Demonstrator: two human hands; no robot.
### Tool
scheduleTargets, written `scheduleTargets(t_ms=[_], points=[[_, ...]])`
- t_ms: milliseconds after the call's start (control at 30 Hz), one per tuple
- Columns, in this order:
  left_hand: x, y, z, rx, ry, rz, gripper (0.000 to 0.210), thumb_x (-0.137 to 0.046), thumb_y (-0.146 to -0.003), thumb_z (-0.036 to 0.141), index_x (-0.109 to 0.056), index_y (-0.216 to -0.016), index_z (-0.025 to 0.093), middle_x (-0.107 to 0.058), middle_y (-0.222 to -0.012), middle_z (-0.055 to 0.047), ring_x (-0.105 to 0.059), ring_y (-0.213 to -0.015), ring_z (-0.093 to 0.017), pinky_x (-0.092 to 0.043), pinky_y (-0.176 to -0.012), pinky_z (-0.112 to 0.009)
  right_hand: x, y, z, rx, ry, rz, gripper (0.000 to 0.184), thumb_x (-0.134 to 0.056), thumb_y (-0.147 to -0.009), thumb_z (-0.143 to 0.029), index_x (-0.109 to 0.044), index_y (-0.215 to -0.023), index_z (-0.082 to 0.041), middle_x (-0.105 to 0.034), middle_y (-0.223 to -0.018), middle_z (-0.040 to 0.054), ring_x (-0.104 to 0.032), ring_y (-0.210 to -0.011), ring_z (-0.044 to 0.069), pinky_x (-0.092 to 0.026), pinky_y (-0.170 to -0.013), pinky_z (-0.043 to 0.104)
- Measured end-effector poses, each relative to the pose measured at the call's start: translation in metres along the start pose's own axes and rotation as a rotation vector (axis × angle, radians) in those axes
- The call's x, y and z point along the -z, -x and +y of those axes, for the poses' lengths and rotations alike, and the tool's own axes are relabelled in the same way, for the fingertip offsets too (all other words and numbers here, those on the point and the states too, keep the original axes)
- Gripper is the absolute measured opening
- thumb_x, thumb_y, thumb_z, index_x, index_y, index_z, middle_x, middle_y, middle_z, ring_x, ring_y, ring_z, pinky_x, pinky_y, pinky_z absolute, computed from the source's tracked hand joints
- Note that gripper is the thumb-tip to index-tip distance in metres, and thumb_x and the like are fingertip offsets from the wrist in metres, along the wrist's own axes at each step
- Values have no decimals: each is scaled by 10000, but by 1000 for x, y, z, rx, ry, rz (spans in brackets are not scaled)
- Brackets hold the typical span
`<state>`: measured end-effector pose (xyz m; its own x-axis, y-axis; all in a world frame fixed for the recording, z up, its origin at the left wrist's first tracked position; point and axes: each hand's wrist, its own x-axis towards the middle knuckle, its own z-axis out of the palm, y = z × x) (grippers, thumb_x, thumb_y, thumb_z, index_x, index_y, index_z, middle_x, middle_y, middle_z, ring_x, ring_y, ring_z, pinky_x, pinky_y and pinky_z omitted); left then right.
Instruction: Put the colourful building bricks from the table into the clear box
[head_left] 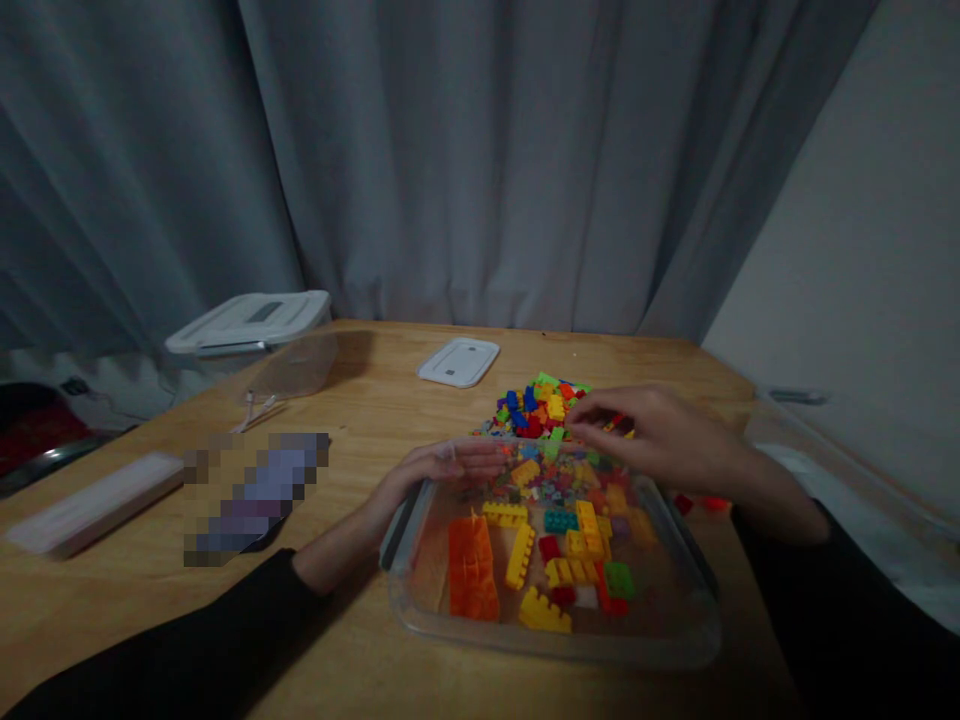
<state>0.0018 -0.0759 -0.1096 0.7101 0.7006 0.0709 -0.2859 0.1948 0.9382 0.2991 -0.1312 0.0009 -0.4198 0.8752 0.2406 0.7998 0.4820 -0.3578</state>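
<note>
A clear plastic box [592, 650] stands before me with toy building bricks inside. These include an orange piece [472, 570], several yellow bricks [520, 556], a teal brick [561, 522] and a green brick [619, 580]. My left hand [461, 462] is at the box's far left corner, its fingers stretched out flat. Behind the box lies a heap of mixed coloured bricks [534, 408]. Over the right part of the heap is my right hand [652, 425], its fingers curved and thumb apart, with bricks visible through the gap. No held brick shows.
A lidded clear bin [292, 355] stands at the back left. A white lid [459, 362] lies beyond the heap. Along the left are a pale long case [97, 503] and a blurred-out phone-like object [262, 495]. Another clear container [847, 480] is at right.
</note>
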Motion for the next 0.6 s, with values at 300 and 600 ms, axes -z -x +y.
scheduleTargets(t_ms=[300, 600], points=[[3, 0, -1, 3, 13, -16, 488, -525, -904, 244, -675, -1359, 150, -600, -1511, -160, -521, -1427, -385, -287, -1236, -604, 26, 1, 65, -225, 112, 234, 347, -551, -967, -465, -756, -1018, -189, -795, -975, 92, -731, -827, 228, -565, -744, 349], [4, 0, -1, 16, 21, -27, 498, -519, -899, 229, -665, -1367, 136, -576, -1531, -170, -497, -1447, -382, -264, -1243, -606, 29, 1, 103, -321, 107, 117, 314, -562, -939, -417, -739, -961, -158, -782, -905, 103, -717, -774, 219, -526, -681, 325]])
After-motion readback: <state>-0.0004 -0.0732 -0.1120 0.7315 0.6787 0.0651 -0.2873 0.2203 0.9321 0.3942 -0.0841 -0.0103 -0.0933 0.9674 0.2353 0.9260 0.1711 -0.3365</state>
